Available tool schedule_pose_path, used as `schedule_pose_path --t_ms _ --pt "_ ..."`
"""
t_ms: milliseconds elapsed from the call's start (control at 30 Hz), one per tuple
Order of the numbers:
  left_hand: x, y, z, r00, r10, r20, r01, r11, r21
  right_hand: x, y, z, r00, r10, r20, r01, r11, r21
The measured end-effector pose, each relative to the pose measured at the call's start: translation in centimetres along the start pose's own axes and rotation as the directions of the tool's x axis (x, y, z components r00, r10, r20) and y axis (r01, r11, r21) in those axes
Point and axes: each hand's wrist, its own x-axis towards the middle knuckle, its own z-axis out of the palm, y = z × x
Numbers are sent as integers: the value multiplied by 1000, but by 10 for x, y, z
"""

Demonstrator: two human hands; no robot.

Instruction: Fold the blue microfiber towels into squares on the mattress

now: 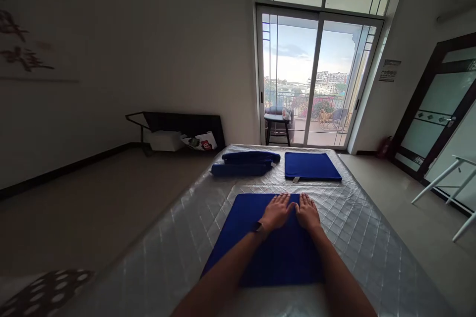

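Observation:
A blue rectangular cloth (282, 262) lies flat on the quilted mattress (357, 237) in front of me. Near its far edge, my left hand (277, 212) rests palm down with the fingers stretched forward; a dark band circles that wrist. Beside it, my right hand (308, 212) also lies flat on the cloth, the two thumbs close together. Farther off, a second blue cloth (312, 166) is spread out as a neat rectangle with a small white tag at its near edge. To its left sit rolled or folded blue cloths (241, 169), one behind another.
A sliding glass door (316, 79) stands beyond the mattress, with a dark stool (277, 124) at it. At the left wall is a black bench-like frame (178, 126) with a white box (165, 141). A white-legged table (446, 178) stands at right; polka-dot fabric (48, 290) lies lower left.

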Motion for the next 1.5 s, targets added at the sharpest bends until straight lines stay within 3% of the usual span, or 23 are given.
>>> schedule_pose_path --t_ms 100,167,233,467,633,1033,1267,1500 --pt "12 27 16 1000 15 18 -15 1000 -27 1 3 2 1000 -24 8 24 999 -24" --pt "10 21 22 1000 -23 19 24 999 -39 1 3 2 1000 -22 1 22 999 -23" --pt "0 -1 23 997 -80 14 81 996 -42 2 1 1 1000 -4 -9 3 1000 -16" --pt "-54 -112 7 964 -264 -26 263 964 -19 1 -2 -2 1000 19 -4 -19 1000 -15" --pt "-72 -150 1 931 -363 -40 362 932 -29 0 -1 -3 1000 27 6 -27 999 -47" --pt "-70 -148 -4 921 -389 38 390 915 -104 -12 -13 -18 998 48 -30 -53 976 -210" --pt "-68 -145 -7 925 -379 29 380 920 -94 -42 -6 -3 1000 25 -12 -27 991 -132" --pt "-70 -145 -16 926 -376 19 377 924 -71 -47 -7 -2 999 39 -9 -39 998 -53"
